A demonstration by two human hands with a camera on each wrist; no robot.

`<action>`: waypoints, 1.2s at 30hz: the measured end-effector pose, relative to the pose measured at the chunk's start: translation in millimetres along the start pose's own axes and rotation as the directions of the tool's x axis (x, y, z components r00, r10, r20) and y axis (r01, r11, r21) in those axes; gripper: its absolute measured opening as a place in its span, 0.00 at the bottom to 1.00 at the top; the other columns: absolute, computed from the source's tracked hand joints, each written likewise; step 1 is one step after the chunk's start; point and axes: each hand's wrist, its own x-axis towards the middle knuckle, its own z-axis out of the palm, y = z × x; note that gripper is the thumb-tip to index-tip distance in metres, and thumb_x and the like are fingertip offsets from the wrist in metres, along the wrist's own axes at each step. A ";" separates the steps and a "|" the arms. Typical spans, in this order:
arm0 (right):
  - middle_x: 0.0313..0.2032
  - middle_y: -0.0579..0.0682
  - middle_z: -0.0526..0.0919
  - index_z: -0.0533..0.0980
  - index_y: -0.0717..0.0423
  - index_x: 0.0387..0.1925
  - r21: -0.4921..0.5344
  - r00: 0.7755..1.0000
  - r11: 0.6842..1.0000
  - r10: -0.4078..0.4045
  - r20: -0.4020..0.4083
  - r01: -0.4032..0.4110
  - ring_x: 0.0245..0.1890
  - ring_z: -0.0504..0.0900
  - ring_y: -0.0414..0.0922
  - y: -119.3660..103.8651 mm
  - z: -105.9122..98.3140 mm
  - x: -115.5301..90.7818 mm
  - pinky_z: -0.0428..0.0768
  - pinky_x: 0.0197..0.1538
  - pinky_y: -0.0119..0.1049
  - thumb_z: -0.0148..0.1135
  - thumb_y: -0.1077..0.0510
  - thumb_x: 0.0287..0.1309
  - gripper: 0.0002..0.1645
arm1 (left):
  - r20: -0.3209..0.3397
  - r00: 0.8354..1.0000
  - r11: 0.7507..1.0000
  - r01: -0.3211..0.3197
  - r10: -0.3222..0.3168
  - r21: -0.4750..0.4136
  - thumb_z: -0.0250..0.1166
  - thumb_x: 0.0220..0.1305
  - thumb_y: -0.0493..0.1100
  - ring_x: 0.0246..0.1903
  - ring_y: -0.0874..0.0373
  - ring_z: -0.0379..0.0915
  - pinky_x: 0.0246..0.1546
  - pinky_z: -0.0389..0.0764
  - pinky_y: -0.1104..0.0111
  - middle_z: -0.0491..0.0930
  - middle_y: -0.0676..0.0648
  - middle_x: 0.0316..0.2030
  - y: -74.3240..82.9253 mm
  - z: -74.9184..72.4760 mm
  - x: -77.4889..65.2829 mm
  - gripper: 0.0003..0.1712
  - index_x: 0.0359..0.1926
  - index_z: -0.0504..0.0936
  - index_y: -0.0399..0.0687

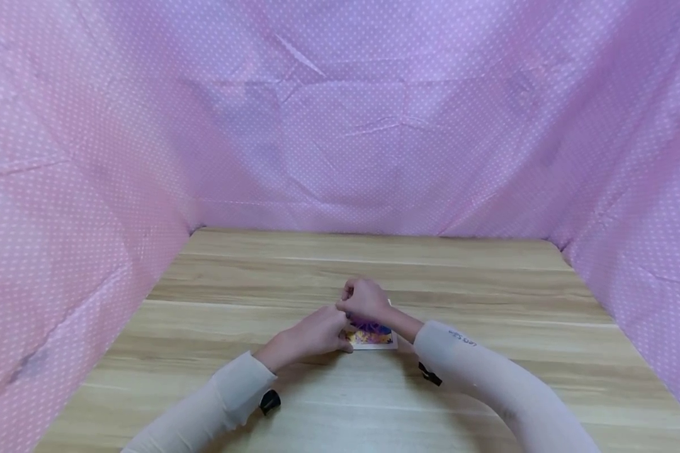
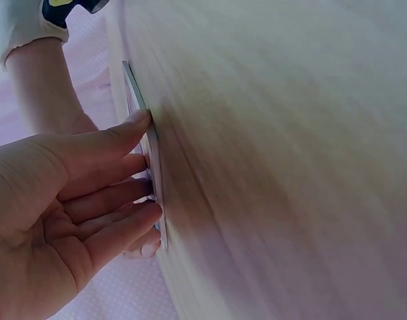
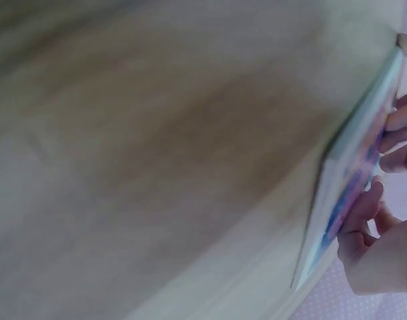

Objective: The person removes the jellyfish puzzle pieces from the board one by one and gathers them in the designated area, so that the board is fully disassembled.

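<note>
A flat picture board (image 1: 371, 340) with a white border and a bright purple, blue and yellow print lies on the table. My left hand (image 1: 317, 330) holds it at its left side; in the left wrist view the thumb (image 2: 138, 122) sits on its edge, the other fingers against it farther along. Above the board's far left part is my right hand (image 1: 365, 299), its fingers curled and thumb drawn in close to them. I cannot tell whether the right fingers pinch anything. In the right wrist view, the right hand (image 3: 370, 227) stays close over the printed face.
A light wood-grain table (image 1: 232, 270) spreads around the board. Pink cloth with white dots (image 1: 340, 157) hangs at the back and on both sides. Both arms wear pale sleeves (image 1: 226, 396), with a dark object (image 1: 270, 402) below the left cuff.
</note>
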 end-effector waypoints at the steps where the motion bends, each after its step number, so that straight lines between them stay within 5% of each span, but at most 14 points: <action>1: 0.24 0.42 0.83 0.80 0.48 0.27 0.008 1.000 1.000 0.007 0.016 -0.008 0.23 0.74 0.39 0.1 -0.2 0.4 0.69 0.24 0.28 0.69 0.51 0.52 0.07 | -0.005 1.000 1.000 -0.004 0.004 0.001 0.78 0.56 0.43 0.22 0.72 0.66 0.27 0.71 0.78 0.78 0.56 0.21 0.0 0.6 -0.4 0.14 0.22 0.80 0.48; 8: 0.26 0.43 0.83 0.82 0.51 0.31 0.087 0.996 0.996 0.022 0.082 -0.029 0.26 0.74 0.37 0.8 -7.0 4.2 0.69 0.29 0.27 0.68 0.53 0.56 0.06 | -0.002 1.000 0.998 0.021 -0.021 0.060 0.75 0.60 0.45 0.23 0.69 0.64 0.28 0.72 0.76 0.82 0.53 0.24 1.9 1.3 -1.7 0.10 0.29 0.87 0.45; 15: 0.25 0.42 0.79 0.82 0.55 0.33 0.191 0.986 0.981 0.015 0.163 -0.047 0.26 0.72 0.37 -0.8 -14.7 5.0 0.68 0.31 0.26 0.67 0.58 0.56 0.04 | -0.005 0.998 0.997 0.069 -0.069 0.021 0.76 0.59 0.45 0.36 0.60 0.86 0.40 0.84 0.72 0.90 0.45 0.44 3.9 -0.5 -3.9 0.16 0.45 0.89 0.40; 20: 0.26 0.42 0.82 0.81 0.51 0.31 0.132 0.990 0.988 0.060 0.128 -0.077 0.27 0.73 0.38 -2.6 -9.2 4.0 0.69 0.30 0.28 0.69 0.53 0.53 0.07 | 0.000 0.997 0.997 0.074 -0.074 0.026 0.75 0.60 0.45 0.35 0.61 0.84 0.41 0.84 0.71 0.90 0.46 0.42 3.2 1.5 -5.2 0.18 0.48 0.88 0.40; 25: 0.27 0.41 0.84 0.80 0.46 0.27 0.040 0.993 0.994 0.104 0.056 -0.106 0.27 0.77 0.40 -5.5 -3.7 4.2 0.71 0.28 0.29 0.69 0.49 0.44 0.08 | -0.007 0.999 0.997 0.046 -0.045 0.056 0.76 0.59 0.46 0.29 0.66 0.78 0.36 0.80 0.74 0.88 0.51 0.32 1.6 2.6 -3.7 0.14 0.43 0.90 0.43; 30: 0.26 0.41 0.84 0.81 0.47 0.26 0.085 0.995 0.992 0.093 0.044 -0.097 0.27 0.76 0.40 -5.1 -2.7 2.0 0.71 0.29 0.30 0.70 0.50 0.46 0.08 | -0.020 1.000 0.998 0.025 -0.024 0.064 0.77 0.58 0.46 0.24 0.69 0.72 0.31 0.76 0.76 0.83 0.53 0.26 1.9 3.1 -3.9 0.10 0.35 0.89 0.45; 36: 0.19 0.39 0.79 0.81 0.50 0.20 0.160 0.998 0.986 0.046 0.039 -0.052 0.20 0.72 0.37 3.1 -1.1 2.5 0.69 0.27 0.28 0.69 0.51 0.52 0.10 | -0.024 0.998 0.998 0.053 -0.052 0.043 0.77 0.57 0.46 0.31 0.63 0.82 0.36 0.81 0.74 0.89 0.48 0.34 1.9 3.2 -5.0 0.12 0.36 0.90 0.42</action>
